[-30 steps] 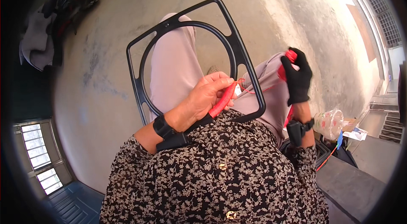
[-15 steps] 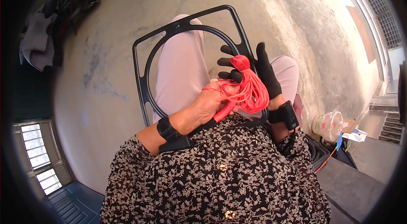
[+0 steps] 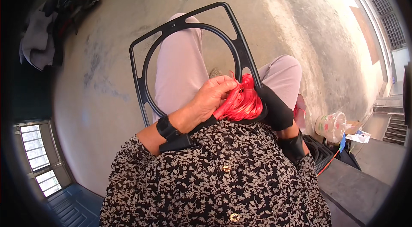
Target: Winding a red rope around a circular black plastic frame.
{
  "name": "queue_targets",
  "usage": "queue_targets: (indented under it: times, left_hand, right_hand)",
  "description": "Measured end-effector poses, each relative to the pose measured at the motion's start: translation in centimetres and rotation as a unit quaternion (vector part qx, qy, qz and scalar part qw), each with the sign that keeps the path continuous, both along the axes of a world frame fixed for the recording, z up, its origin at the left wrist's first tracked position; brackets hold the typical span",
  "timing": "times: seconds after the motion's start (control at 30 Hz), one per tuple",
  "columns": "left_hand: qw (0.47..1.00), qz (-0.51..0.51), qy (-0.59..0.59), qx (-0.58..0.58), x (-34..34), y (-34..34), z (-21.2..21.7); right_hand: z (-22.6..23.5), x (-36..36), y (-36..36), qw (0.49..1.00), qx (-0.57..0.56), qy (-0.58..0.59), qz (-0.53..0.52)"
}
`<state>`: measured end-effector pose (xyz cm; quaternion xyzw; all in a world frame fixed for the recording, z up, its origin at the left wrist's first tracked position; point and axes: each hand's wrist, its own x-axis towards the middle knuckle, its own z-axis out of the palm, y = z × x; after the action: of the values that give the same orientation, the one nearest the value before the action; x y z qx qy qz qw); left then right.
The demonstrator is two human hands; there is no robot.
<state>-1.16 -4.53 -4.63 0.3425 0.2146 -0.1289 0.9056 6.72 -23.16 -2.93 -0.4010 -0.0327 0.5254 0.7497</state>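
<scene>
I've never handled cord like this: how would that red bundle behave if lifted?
The red bundle is probably floppy: its thin strands fan loosely. Their shine suggests slipperiness, though the gathered top might hold them together.

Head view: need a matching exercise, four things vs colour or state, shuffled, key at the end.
1. Frame
2. Cord
3. Left hand
4. Right hand

A. bare
B. red, bundled
C. gloved in black
D. rigid, with a round opening

Pairs: 1-D; 2-B; 3-A; 4-C
</scene>
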Motion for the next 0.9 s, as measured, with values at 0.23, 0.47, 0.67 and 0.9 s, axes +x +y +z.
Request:
queue_targets:
  times: [0.23, 0.47, 0.67, 0.9]
  left_hand:
    - [0.999, -0.024, -0.027, 0.002, -0.2, 0.7, 1.0]
    - [1.0, -0.013, -0.016, -0.005, -0.1, 1.1, 1.1]
    - [1.0, 0.009, -0.011, -0.015, 0.0, 1.0, 1.6]
    - [0.998, -0.038, -0.012, 0.052, 0.2, 1.2, 2.3]
  right_hand:
    - [-2.5, 2.6, -1.5, 0.974, -0.015, 0.038, -0.224]
    - [-3.0, 7.6, -11.5, 0.965, 0.089, 0.048, -0.242]
    - [-2.3, 7.1, -12.1, 0.939, -0.158, -0.032, -0.305]
    - [-0.7, 7.5, -5.3, 0.711, -0.394, -0.558, -0.169]
